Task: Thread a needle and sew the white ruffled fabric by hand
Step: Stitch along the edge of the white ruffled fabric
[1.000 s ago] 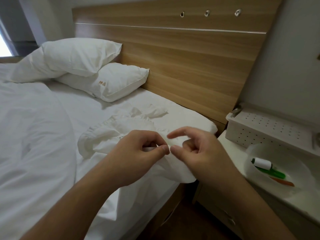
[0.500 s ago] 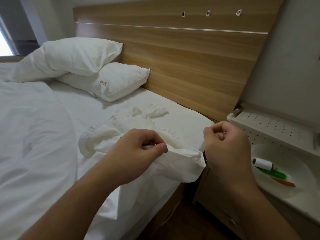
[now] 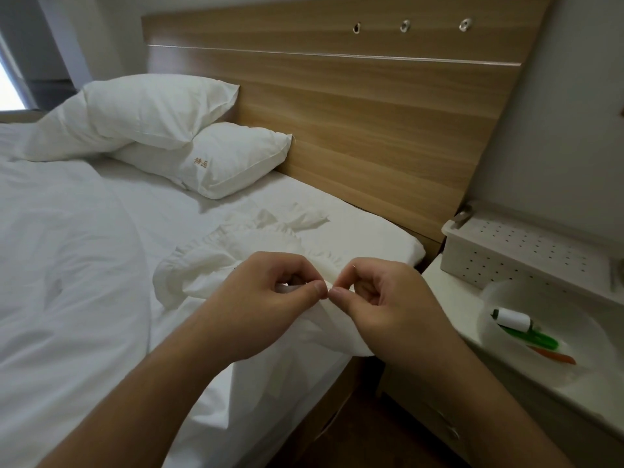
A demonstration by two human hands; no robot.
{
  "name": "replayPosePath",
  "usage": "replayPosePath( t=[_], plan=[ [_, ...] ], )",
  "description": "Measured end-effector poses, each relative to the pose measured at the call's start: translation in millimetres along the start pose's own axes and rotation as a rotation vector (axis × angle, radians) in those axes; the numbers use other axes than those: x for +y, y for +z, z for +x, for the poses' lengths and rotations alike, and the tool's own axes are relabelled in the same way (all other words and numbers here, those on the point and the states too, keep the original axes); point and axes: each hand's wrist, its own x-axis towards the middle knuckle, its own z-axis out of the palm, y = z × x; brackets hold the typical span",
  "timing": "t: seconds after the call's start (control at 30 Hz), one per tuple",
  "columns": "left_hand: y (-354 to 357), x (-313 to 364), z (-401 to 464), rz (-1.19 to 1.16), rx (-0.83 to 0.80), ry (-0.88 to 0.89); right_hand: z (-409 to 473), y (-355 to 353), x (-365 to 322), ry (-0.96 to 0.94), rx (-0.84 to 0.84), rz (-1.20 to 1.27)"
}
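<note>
step: stitching white ruffled fabric (image 3: 236,265) at bed edge | left hand (image 3: 266,298) pinches fabric | right hand (image 3: 378,298) pinched, needle unclear | next: push needle through

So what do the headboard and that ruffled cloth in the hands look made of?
The headboard looks like wood or wood-look laminate: light brown grain bands, matte finish; which one is unclear. The white ruffled fabric looks like thin woven cloth, probably cotton: it creases softly and has a gathered frill edge.
</note>
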Motion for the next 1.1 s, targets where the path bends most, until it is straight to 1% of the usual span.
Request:
replayPosePath(
  t=[0.07,0.2,0.27,0.33,0.4,0.43,0.47,0.53,0.57,0.6,0.7,0.77,0.87,1.0,1.1],
  plan=[
    [-2,-1,0,-0.025,0.0,0.0,-1,-4,-2,0.033,0.03,0.059],
    [-3,0,-1,-0.109,-0.009,-0.031,0,-11,-4,0.124,0.072,0.265],
    [-4,1,-2,-0.135,0.017,-0.035,-1,-13,-8,0.144,0.027,0.353],
    [-3,1,-2,-0.15,0.047,-0.039,-4,-14,-14,0.124,-0.086,0.393],
    [-3,0,-1,-0.153,0.062,-0.038,-7,-15,-20,0.074,-0.185,0.355],
    [-3,0,-1,-0.16,0.064,-0.037,-7,-14,-20,0.059,-0.172,0.333],
    [-3,0,-1,-0.175,0.065,-0.037,-6,-12,-18,0.069,-0.111,0.315],
    [-3,0,-1,-0.2,0.061,-0.044,-2,-9,-12,0.14,0.065,0.309],
    [-3,1,-1,-0.202,0.051,-0.045,0,-7,-10,0.178,0.113,0.318],
    [-3,1,-1,-0.199,0.039,-0.042,1,-6,-9,0.205,0.108,0.328],
    [-2,3,-1,-0.193,-0.011,-0.016,1,-3,-9,0.212,-0.084,0.359],
    [-1,3,-1,-0.195,-0.032,-0.009,1,1,-8,0.209,-0.143,0.304],
    [-2,2,0,-0.167,-0.007,-0.026,2,4,-4,0.244,-0.076,0.215],
    [-5,-2,1,-0.076,-0.025,-0.079,4,1,2,0.267,0.01,0.259],
    [-5,0,0,-0.074,-0.029,-0.108,5,1,3,0.268,0.017,0.268]
  ],
)
